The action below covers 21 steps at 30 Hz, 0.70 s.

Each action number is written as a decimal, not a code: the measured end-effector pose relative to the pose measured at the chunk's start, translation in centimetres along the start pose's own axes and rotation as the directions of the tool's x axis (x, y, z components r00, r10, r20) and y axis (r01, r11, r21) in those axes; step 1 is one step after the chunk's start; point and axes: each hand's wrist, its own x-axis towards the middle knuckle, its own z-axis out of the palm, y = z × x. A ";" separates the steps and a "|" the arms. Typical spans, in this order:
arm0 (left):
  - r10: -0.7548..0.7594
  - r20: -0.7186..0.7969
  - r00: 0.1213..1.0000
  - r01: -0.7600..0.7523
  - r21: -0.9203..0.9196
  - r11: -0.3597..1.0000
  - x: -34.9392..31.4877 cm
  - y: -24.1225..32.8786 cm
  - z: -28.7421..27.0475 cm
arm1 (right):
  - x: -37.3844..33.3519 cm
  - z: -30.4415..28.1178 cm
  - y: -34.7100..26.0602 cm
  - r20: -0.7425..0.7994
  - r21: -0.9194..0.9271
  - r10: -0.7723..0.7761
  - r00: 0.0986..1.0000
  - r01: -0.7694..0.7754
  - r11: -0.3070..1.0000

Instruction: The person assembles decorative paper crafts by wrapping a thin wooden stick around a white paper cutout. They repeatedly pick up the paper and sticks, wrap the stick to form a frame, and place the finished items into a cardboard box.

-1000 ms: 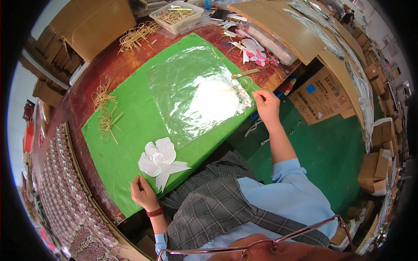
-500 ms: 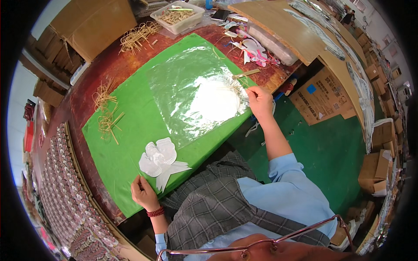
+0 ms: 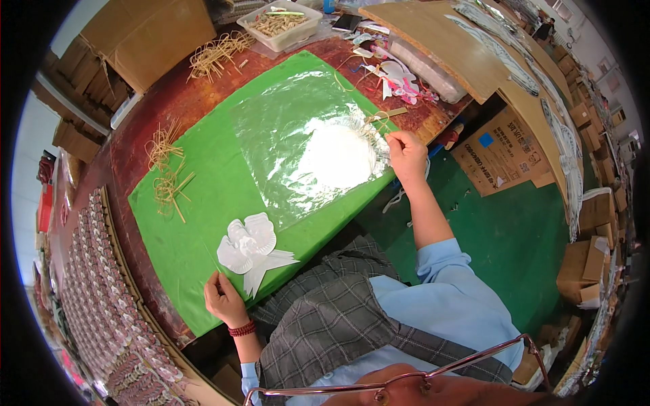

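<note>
A two-tailed white bow (image 3: 247, 247) lies beside a glossy, rumpled clear sheet (image 3: 308, 145).

Before us, a cloth (image 3: 210, 162) on the desk (image 3: 183, 101) carries a ribbon bow (image 3: 247, 247), a plastic sheet (image 3: 271, 128) beyond and raffia bundles (image 3: 162, 149) left; a tub (image 3: 296, 37) stands behind.

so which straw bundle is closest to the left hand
The lower straw bundle on the left of the green cloth; the upper bundle, the heap on the red tabletop and the strands by the right hand all lie farther off.
</note>
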 end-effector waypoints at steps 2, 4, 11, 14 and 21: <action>0.007 -0.003 1.000 -0.007 -0.002 1.000 0.0 0.0 0.0 | 0.2 0.3 0.9 0.018 -0.050 -0.077 0.997 0.077 0.996; 0.006 0.001 1.000 -0.006 -0.003 1.000 0.0 0.0 0.0 | 0.1 0.6 1.7 0.029 -0.084 -0.124 0.992 0.126 0.989; -0.009 -0.007 1.000 0.009 -0.008 1.000 -0.1 0.2 -0.2 | 0.3 0.6 0.5 -0.014 0.006 -0.042 0.999 0.042 0.999; 0.004 -0.001 1.000 -0.004 -0.013 1.000 0.0 0.1 0.1 | 0.7 0.5 1.1 -0.021 -0.017 -0.072 0.997 0.071 0.997; -0.041 0.020 0.999 0.042 -0.062 0.997 0.1 -0.2 -0.1 | 1.0 0.9 1.5 -0.069 -0.078 -0.138 0.988 0.133 0.988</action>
